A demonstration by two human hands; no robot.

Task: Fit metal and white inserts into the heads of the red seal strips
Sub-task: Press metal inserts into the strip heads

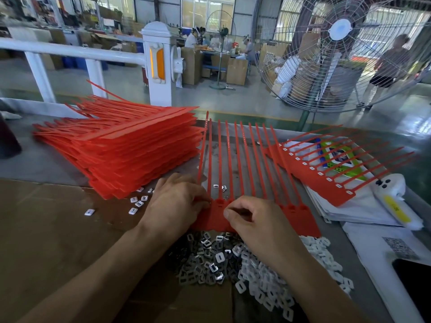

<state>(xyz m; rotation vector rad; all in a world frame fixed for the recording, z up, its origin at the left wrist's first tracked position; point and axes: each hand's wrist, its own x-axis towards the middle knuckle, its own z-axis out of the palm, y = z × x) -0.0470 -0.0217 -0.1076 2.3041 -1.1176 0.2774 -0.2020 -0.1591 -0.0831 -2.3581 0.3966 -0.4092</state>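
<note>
Red plastic seal strip comb (254, 180) lay flat on the bench, heads nearest the worker. Left hand (172, 203) steadied it; right hand (251, 220) pinched, contents hidden. Seating inserts squarely would need firm, level pressure.

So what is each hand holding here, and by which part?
Both the left hand and right hand pinch at the head row of the red seal strip sheet; any insert in either grip is hidden.
</note>
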